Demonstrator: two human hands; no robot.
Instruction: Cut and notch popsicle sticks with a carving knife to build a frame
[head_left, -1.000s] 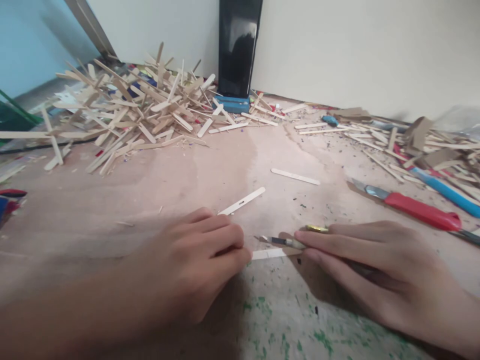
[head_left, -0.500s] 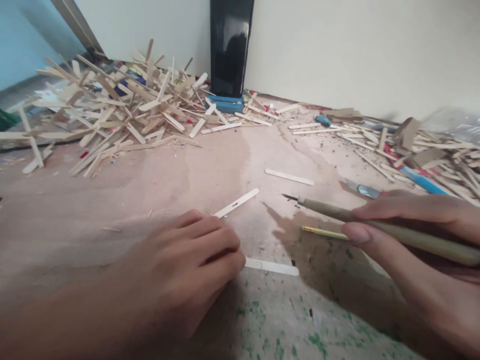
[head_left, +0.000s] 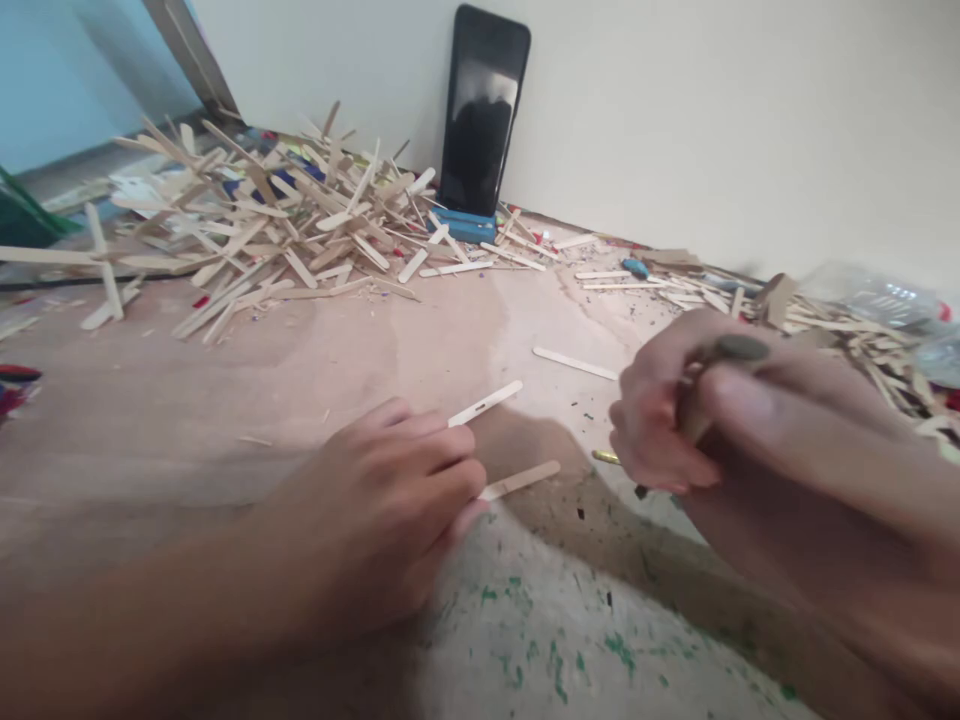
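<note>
My left hand [head_left: 375, 520] rests on the floor with its fingers curled, pinning the near end of a flat wooden stick [head_left: 521, 480] that points away to the right. My right hand [head_left: 697, 410] is raised a little above the floor, closed in a fist round an olive-handled craft knife [head_left: 712, 375]; the knife's blade end points down just right of the stick. A slotted stick [head_left: 486, 403] lies just beyond my left fingers. A thin brass-coloured piece [head_left: 604, 457] lies on the floor under my right hand.
A big heap of wooden sticks [head_left: 270, 215] covers the far left. A dark phone [head_left: 484, 110] leans on the wall in a blue stand [head_left: 465, 226]. More sticks and scraps [head_left: 825, 320] lie at the right, by a plastic bottle [head_left: 870, 295]. One loose stick [head_left: 574, 363] lies mid-floor.
My right hand lifted the knife off the stick, swung it up and turned it into a fist grip with the blade downward. The stick under my left fingers has turned to angle upward.
</note>
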